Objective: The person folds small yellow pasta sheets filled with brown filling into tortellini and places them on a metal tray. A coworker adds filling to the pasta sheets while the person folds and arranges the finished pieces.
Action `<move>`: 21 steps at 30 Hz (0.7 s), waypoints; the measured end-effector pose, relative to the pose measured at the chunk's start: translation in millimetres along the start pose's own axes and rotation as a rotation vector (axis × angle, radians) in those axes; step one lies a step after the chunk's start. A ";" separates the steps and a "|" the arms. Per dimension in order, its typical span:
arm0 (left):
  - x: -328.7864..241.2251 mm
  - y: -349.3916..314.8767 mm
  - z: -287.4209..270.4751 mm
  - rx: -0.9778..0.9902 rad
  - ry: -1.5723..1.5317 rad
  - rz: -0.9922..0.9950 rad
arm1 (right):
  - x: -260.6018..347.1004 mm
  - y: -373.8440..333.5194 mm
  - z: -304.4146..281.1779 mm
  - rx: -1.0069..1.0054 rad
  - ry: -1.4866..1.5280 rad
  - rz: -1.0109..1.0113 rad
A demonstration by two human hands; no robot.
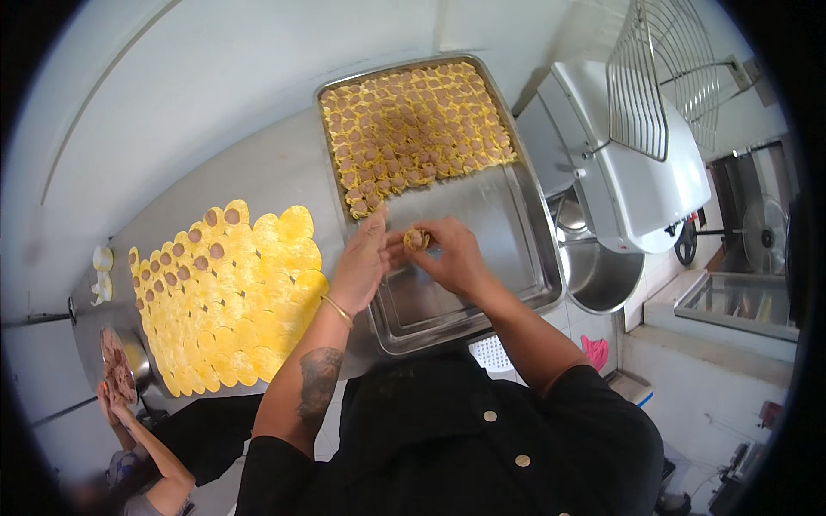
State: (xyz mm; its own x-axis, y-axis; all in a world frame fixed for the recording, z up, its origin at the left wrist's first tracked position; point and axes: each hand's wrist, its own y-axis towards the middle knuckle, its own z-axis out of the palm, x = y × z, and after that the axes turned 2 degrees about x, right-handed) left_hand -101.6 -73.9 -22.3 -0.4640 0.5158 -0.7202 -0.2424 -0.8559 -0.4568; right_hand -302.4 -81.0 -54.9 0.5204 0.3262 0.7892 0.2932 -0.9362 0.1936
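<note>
Over the near part of the tray, my right hand (453, 256) pinches a small open-topped dumpling (416, 240) in a yellow wrapper with pinkish meat showing. My left hand (363, 262) is beside it, fingers stretched out toward the dumpling; whether they touch it I cannot tell. Rows of similar dumplings (413, 120) fill the far half of the large metal tray (482, 249). To the left, round yellow wrappers (249, 301) lie overlapping on the steel table, and several at the far left edge carry balls of meat (179, 249).
Another person's hands (114, 402) work at a bowl of minced meat (116, 365) at the lower left. A white mixer (645, 189) with a wire guard (638, 82) and a steel bowl (602, 275) stands right of the tray. A pale wall (215, 77) rises behind the table.
</note>
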 end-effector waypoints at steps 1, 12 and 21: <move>-3.2 3.2 -1.6 -0.045 0.101 0.084 | -5.8 9.2 5.1 -0.046 0.040 -0.034; 23.0 -94.5 -71.4 -0.436 0.296 0.262 | -31.9 57.2 70.9 -0.106 -0.203 0.242; 20.0 -162.2 -128.5 -0.539 0.299 0.393 | -30.8 62.9 71.8 -0.078 -0.182 0.289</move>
State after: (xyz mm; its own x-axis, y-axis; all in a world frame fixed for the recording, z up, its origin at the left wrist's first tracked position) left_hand 37.9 80.0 -29.7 -0.1589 0.2283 -0.9605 0.3826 -0.8826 -0.2731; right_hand -242.4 -140.5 -108.9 0.7092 0.0578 0.7026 0.0544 -0.9981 0.0272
